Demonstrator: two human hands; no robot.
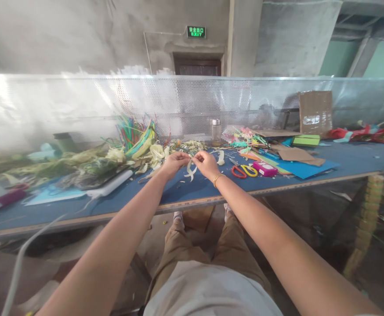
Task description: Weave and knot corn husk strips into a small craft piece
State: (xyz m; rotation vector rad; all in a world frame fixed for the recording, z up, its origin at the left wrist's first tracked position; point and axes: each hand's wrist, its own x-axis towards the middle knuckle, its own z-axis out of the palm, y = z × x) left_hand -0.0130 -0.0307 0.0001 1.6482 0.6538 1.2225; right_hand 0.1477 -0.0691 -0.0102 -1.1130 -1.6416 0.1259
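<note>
My left hand and my right hand meet above the blue tabletop, fingertips pinched close together. A pale, curling strip, like corn husk, hangs down between them, held at its top by both hands. A bracelet circles my right wrist. Behind my hands lies a heap of pale husk scraps. Another curled pale piece sits just right of my right hand. Further right are red-handled scissors and yellow-handled scissors, beside a pink box.
Colourful fuzzy stems and green-yellow fibres pile up at left, near a white glue-gun-like tool with a cord. A lidded bottle stands behind. Blue sheets and cardboard lie right. A perforated screen backs the table.
</note>
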